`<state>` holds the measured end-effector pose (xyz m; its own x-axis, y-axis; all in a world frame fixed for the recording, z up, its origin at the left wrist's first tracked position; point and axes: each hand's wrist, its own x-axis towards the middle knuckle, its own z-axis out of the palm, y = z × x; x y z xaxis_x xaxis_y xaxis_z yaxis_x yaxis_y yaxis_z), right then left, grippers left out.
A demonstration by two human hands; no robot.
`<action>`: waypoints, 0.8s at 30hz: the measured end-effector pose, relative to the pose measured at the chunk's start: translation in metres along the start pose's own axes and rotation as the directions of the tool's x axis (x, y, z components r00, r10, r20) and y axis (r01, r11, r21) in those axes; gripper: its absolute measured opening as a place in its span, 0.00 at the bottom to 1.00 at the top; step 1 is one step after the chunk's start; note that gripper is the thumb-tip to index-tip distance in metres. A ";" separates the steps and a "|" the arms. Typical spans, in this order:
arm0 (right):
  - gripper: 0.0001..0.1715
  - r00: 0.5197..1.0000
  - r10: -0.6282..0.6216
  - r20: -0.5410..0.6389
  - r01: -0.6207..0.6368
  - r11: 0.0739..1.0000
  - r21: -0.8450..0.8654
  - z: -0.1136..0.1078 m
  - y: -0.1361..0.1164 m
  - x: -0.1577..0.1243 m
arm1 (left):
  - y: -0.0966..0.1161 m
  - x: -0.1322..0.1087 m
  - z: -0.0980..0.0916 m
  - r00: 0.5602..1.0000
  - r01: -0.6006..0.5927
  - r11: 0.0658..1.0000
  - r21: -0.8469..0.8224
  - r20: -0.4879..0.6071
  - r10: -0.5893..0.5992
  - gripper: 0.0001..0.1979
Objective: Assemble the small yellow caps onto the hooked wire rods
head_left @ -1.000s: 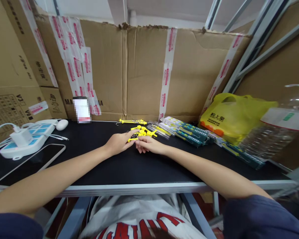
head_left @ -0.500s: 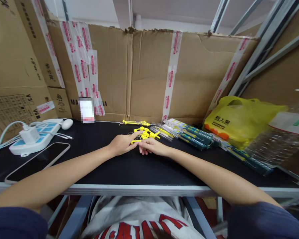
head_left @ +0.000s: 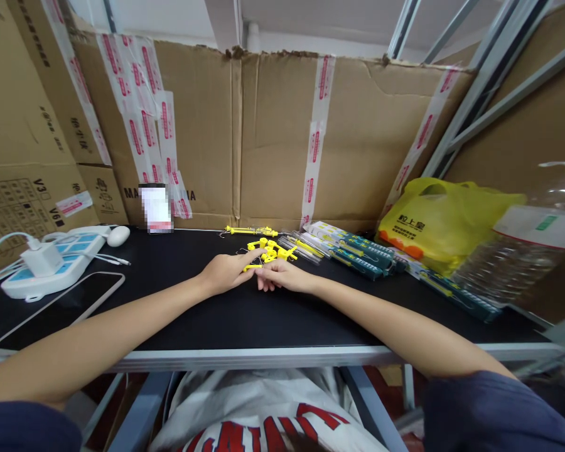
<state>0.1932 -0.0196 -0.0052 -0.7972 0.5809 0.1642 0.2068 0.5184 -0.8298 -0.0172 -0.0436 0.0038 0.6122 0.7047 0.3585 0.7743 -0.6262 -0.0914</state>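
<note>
Close together over the black table (head_left: 207,326), my two hands meet in front of a small heap of yellow plastic parts (head_left: 274,251). My left hand (head_left: 223,273) is closed on a small yellow plastic piece (head_left: 252,267), which juts from under its fingers toward the right. Thumb and forefinger of my right hand (head_left: 285,276) are pinched together at the far end of that piece, the other fingers curled below. What lies between the right fingertips is too small to make out. Thin metal wires show among the yellow parts.
Behind the heap lies a yellow tool with a wire hook (head_left: 250,231). Thin metal rods (head_left: 306,246) and packaged tools (head_left: 358,251) lie to the right, before a yellow bag (head_left: 442,220) and a plastic bottle (head_left: 522,251). Leftward are a power strip (head_left: 61,263) and a phone (head_left: 61,314).
The whole view has shifted slightly, with the table items appearing a little further left. Both hands keep nearly the same grip and place at the yellow piece.
</note>
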 end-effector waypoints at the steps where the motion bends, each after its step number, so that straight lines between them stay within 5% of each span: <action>1: 0.39 1.000 -0.002 0.003 0.002 1.000 -0.003 0.000 0.000 0.000 | 0.000 0.000 0.000 1.000 -0.004 1.000 -0.004 -0.007 0.004 0.26; 24: 0.40 1.000 0.002 -0.020 -0.002 0.999 -0.032 0.002 0.002 -0.001 | 0.001 0.000 0.002 0.999 -0.001 0.997 0.077 0.033 -0.001 0.29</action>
<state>0.1934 -0.0204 -0.0079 -0.7852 0.5943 0.1736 0.2267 0.5370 -0.8126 -0.0162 -0.0436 0.0019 0.6163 0.7159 0.3281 0.7835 -0.5997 -0.1630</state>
